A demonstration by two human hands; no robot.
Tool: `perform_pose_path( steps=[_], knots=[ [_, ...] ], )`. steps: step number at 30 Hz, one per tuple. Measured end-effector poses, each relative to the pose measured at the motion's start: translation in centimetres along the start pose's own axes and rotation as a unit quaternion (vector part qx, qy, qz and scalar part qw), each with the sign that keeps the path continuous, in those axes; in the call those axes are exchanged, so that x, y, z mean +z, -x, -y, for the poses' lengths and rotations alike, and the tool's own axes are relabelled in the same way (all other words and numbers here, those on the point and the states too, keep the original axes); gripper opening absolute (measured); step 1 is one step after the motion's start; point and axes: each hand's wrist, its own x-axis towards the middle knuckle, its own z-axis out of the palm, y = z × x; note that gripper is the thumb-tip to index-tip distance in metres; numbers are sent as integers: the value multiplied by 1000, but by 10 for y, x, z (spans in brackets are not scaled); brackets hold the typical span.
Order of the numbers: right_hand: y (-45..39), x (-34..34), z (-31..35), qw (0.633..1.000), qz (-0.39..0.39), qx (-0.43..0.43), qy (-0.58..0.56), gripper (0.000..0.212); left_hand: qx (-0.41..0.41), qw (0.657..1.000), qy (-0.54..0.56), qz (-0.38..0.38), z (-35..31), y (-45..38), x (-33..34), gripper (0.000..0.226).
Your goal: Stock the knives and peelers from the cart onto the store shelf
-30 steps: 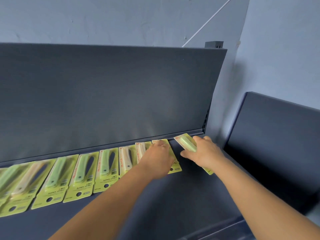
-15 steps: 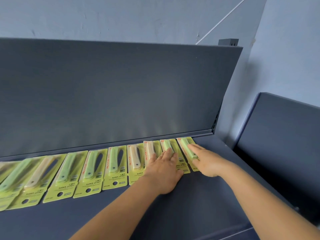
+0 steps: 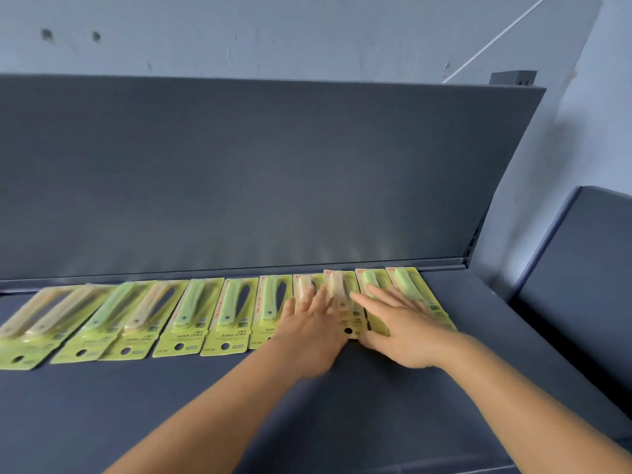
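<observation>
I read the step in hand as squaring up the right end of the row of yellow-green carded fruit-knife packs point(image 3: 236, 316) lying flat on the dark grey metal shelf point(image 3: 393, 405). To do it well I would keep both palms low and flat, push the cards gently toward the shelf's dark back panel point(image 3: 256, 172), and close the gaps sideways without letting one card ride over its neighbour; the blister bubbles look slippery, so pressure belongs on the cardboard.

From the left, the far packs overlap a little and look blurred, so I cannot judge their edges. Mid-row packs sit side by side, hang holes toward me. My left hand point(image 3: 313, 331) lies flat with fingers straight and slightly spread, fingertips on the cream-handled knife pack point(image 3: 302, 289). Just beside it a second cream-handled pack point(image 3: 337, 289) shows between my two hands. My right hand point(image 3: 403, 331) is also flat, fingers splayed over the two green-handled packs point(image 3: 402, 285) at the row's right end, thumb near the cards' front edge. Neither hand pinches anything.
</observation>
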Motion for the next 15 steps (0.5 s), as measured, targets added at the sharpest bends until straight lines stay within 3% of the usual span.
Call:
perform_pose_path(
  steps=[15],
  knots=[
    [-8,-4,17,999,31,14,28,61,-19,998,53,-24,7,1,7,66]
  ],
)
